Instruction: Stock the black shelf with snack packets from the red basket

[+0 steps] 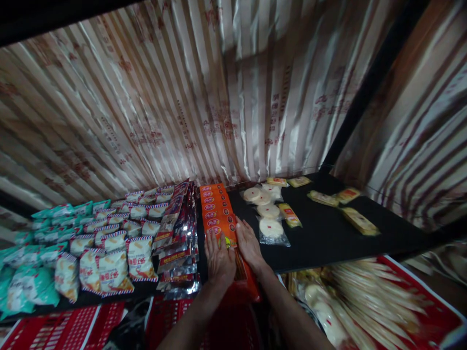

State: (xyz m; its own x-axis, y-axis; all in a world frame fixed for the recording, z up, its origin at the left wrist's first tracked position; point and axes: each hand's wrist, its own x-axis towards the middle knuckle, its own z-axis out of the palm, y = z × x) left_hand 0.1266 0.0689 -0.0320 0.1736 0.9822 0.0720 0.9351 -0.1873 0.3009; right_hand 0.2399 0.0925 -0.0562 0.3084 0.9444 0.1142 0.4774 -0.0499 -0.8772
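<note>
A row of overlapping orange snack packets (216, 206) runs from the back of the black shelf (310, 238) toward me. My left hand (221, 262) lies on the nearer packets with its fingers stretched forward. Along their right edge rests my right hand (250, 243), fingers extended and touching the side. Neither hand is closed around a packet. Part of the nearest packet is hidden under my hands and wrists. Just left of the row stand dark red and silver packets (180, 238), layered over one another.
White-and-yellow snack bags (115, 270) and teal bags (34, 289) fill the shelf's left side. To the right lie round white items in clear wrap (270, 227) and yellow packets (359, 221). Below are red baskets (54, 330) and long pale bundled goods (365, 296). Striped sheeting (219, 97) hangs behind.
</note>
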